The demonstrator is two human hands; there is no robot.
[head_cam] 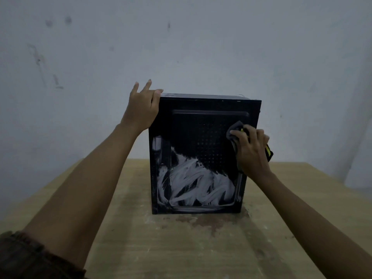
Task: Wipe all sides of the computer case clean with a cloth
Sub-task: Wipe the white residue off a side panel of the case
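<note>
Computer case stands upright at the centre of the frame on a pale wooden counter, close to the counter's far edge. The counter top is scuffed, with whitish specks and a dark reddish stain just in front of the case. A bluish-grey wall with smudges at the upper left fills the top half of the frame.

The case is black, and its broad side panel faces the camera, with a raised rectangular area and a field of small vent holes. White smears cover the lower half of this panel; the upper half looks dark and mostly clear.

At the case's upper left corner the left hand rests with its palm against the edge and its fingers mostly straight, two of them lifted above the top. At the right edge of the panel the right hand grips a grey cloth with yellow and black trim, fingers curled over it, pressing it to the panel. Bare counter lies on both sides of the case and in front of it. A dark sleeve shows at the lower left.
</note>
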